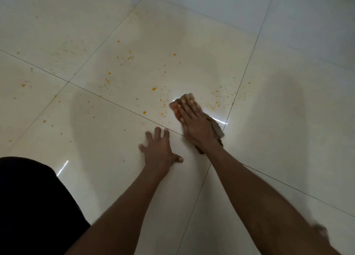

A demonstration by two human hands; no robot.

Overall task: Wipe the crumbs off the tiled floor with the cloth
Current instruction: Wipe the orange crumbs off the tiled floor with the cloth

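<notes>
Orange crumbs (153,89) lie scattered over the glossy cream tiled floor (96,132), mostly on the middle tile and the ones to its left. My right hand (194,124) presses flat on a folded brown and orange cloth (175,107), whose edges stick out beyond the fingertips and beside the wrist. A thick patch of crumbs sits just left of the cloth. My left hand (159,149) rests on the floor with its fingers spread, empty, a little nearer to me and left of the cloth.
My dark-clothed knee (32,206) fills the lower left corner. Thin grout lines (115,102) cross the floor. More crumbs (218,102) lie right of the cloth near a grout line. Faint specks reach the far-left tiles.
</notes>
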